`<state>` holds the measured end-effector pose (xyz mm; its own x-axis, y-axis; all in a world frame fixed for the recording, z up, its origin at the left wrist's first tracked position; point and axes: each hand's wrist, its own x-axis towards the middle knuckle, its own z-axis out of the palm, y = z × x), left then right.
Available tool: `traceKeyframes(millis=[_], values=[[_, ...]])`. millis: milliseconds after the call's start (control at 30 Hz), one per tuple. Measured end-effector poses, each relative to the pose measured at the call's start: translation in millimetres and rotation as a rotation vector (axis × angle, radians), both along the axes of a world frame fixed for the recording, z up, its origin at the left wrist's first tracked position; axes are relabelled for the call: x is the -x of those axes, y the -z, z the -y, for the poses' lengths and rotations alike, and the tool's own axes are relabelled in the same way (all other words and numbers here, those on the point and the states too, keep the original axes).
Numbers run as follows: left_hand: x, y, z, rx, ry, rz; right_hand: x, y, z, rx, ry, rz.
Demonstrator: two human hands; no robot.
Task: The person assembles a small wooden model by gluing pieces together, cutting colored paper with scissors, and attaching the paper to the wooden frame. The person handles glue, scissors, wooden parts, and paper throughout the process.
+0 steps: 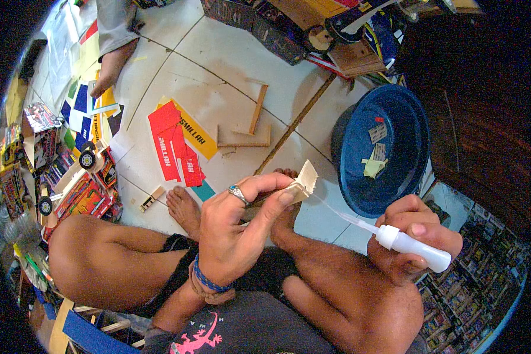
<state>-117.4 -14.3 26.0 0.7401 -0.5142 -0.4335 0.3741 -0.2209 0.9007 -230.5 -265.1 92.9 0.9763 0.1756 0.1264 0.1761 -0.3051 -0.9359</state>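
My left hand (235, 227), closed, pinches a small pale wooden piece (305, 176) with an upright flap at its end, between thumb and fingers. My right hand (413, 217) is wrapped round a white squeeze bottle (420, 250), tilted with its thin clear nozzle (351, 218) toward the wooden piece. The nozzle's fine tip fades out just short of the wood, and I cannot tell if it touches. Both hands are above my bent legs.
At the right stands a blue basin (343, 133) with paper scraps inside. Red printed strips (165, 144), a yellow strip (190, 131) and thin wooden parts (258, 110) lie on the tiles. A wooden toy truck (79, 177) is at left. Another person's foot (113, 68) shows upper left.
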Motion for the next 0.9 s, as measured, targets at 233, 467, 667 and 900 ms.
traceKeyframes(millis=[233, 467, 667, 900], values=[[-2, 4, 0, 0.038, 0.048, 0.069, -1, 9, 39, -0.494, -0.110, -0.828], [-3, 2, -1, 0.024, 0.061, 0.087, -6, -17, -36, 0.269, 0.160, 0.007], [-2, 1, 0, -0.001, 0.026, 0.012, 10, 0, -41, 0.235, 0.251, 0.149], [-1, 2, 0, -0.013, 0.011, 0.016, -32, 54, 3, -0.114, -0.098, 0.498]])
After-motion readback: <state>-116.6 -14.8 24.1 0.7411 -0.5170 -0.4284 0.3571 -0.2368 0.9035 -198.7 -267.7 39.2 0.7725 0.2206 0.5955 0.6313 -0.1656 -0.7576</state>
